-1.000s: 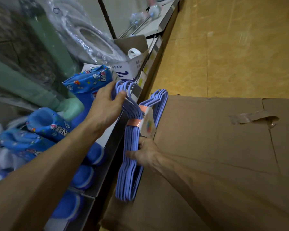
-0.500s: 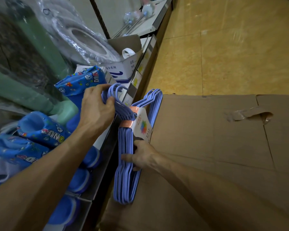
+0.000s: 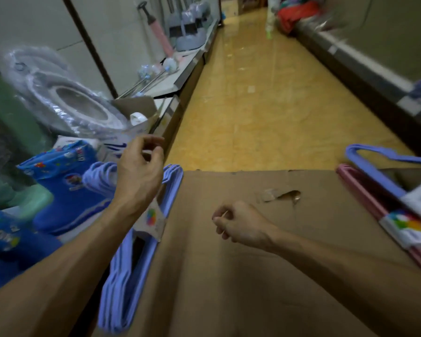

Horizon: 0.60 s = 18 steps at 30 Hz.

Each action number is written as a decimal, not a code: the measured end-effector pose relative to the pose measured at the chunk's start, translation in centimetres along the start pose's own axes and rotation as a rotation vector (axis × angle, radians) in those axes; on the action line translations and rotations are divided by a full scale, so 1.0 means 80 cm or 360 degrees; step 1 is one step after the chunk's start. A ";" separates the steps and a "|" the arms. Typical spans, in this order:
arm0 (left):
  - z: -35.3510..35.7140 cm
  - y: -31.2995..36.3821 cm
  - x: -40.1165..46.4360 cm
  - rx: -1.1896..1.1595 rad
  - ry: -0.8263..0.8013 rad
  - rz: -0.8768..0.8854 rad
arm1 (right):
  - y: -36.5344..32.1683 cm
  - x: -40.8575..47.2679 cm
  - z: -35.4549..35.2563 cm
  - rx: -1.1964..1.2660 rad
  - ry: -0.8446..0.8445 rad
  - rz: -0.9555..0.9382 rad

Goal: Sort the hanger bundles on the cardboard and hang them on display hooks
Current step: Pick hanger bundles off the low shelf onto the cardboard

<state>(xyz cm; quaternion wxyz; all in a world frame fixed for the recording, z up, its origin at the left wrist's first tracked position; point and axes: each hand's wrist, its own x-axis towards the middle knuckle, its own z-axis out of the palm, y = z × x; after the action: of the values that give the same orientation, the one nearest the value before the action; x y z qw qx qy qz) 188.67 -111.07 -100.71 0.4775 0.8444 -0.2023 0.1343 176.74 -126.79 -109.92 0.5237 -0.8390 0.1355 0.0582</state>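
Along the left edge of the cardboard (image 3: 241, 276) a bundle of lilac-blue hangers (image 3: 122, 283) stands on its side, wedged between the cardboard and the shelf (image 3: 165, 117), bound by a paper label (image 3: 152, 218) with a coloured square. Its hooks curl up behind my left hand (image 3: 137, 171). At the right edge lie two more bundles: a blue bundle (image 3: 374, 176) resting over a pink bundle (image 3: 365, 198), each with a white label.

My left hand hangs above the lilac-blue hangers, fingers loosely curled, gripping nothing. My right hand (image 3: 238, 224) hovers over the middle of the cardboard, fingers curled in, also holding nothing.

Between the bundles the cardboard is broad and bare apart from a torn patch (image 3: 282, 195). Beyond its far edge a yellow tiled aisle (image 3: 260, 98) runs away between shelving. Blue printed boots (image 3: 66, 188) crowd the shelf to my left.

A moment ago both hands gripped the left bundle, the left at its hooks, the right at its middle; now both have let go, and my view has lifted toward the aisle.
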 end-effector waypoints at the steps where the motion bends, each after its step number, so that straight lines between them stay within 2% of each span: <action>1: 0.011 0.012 -0.008 -0.0045 -0.0066 -0.0007 | 0.006 -0.012 -0.017 -0.0025 0.0024 0.0010; 7: 0.061 0.083 -0.041 -0.0357 -0.0424 -0.0052 | 0.035 -0.083 -0.108 -0.0165 0.0238 0.0065; 15: 0.136 0.149 -0.066 -0.0653 -0.0626 -0.0149 | 0.087 -0.179 -0.204 -0.0385 0.0452 0.0225; 18: 0.168 0.170 -0.077 -0.0709 -0.0719 -0.0176 | 0.111 -0.207 -0.239 -0.0451 0.0698 0.0340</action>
<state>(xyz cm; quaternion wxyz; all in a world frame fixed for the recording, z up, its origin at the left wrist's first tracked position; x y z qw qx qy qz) 177.34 -127.59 -99.88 0.6001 0.7373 -0.2815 -0.1303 157.50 -144.85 -105.13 0.3501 -0.8775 0.3238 -0.0516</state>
